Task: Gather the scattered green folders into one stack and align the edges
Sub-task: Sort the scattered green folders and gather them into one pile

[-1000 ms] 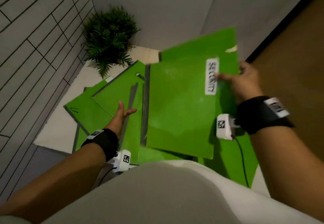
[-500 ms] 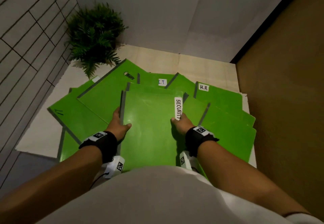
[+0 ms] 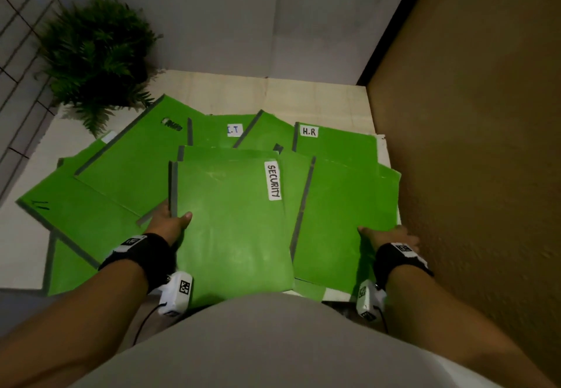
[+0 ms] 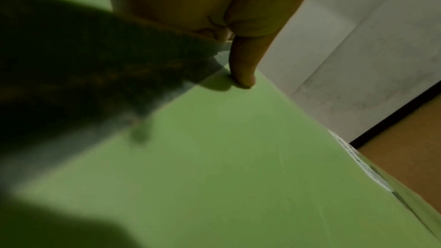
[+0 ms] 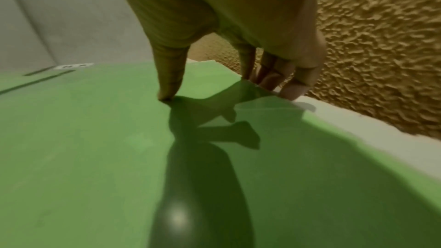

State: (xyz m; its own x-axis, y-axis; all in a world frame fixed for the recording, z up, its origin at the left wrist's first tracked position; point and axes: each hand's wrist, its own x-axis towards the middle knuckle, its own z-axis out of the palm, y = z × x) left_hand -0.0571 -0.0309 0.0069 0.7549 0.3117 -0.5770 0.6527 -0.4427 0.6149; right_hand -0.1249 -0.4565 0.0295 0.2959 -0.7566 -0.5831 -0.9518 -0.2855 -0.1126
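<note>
Head view: green folders lying fanned and overlapping on the white desk [image 3: 28, 254], w/ the SECURITY folder [image 3: 230, 224] topmost at centre, H.R folder [image 3: 337, 148] at rear right and I.T folder [image 3: 223, 132] behind centre. Left hand [image 3: 170, 224] is gripping the SECURITY folder's left edge, thumb [image 4: 243, 63] lying on top, fingers tucked under. Right hand [image 3: 391, 236] is pinching the right edge of the right-side folder [image 3: 343, 211], thumb on top, fingers curling over the edge beside the brown wall [image 3: 473, 145]; potted plant [image 3: 97, 54] standing at rear left.
</note>
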